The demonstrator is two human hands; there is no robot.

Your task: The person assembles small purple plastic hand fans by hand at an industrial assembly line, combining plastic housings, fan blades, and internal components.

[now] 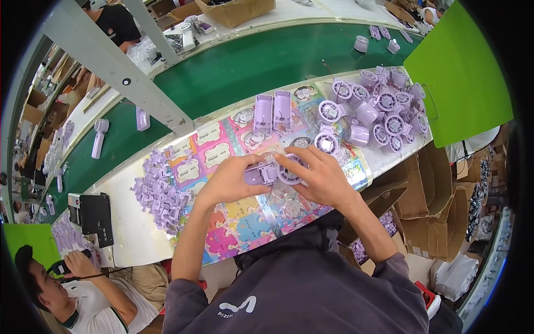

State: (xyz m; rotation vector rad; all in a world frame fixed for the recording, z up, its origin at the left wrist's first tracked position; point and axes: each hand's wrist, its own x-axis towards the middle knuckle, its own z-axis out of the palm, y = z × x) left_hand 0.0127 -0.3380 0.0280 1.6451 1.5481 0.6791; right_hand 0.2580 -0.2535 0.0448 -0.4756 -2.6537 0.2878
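Over the colourful printed sheets (222, 225) I hold a lilac handheld-fan part between both hands. My left hand (229, 179) is closed round its handle shell (254, 176), near a small square bracket (269, 173). Fingers and thumb of my right hand (327, 179) grip the round fan head (290, 170) at the other end. A thin dark wire hangs below the joint. Just beyond my hands lie two open lilac handle shells (263, 114), side by side. How the pieces join is partly hidden by my fingers.
Several lilac fan heads (366, 113) are heaped at the right, with wires sticking up. A pile of small lilac brackets (161, 195) lies left. Beyond runs a green conveyor belt (250, 55), crossed by a metal post (119, 72). A person (83, 284) sits lower left; cardboard boxes (428, 189) stand right.
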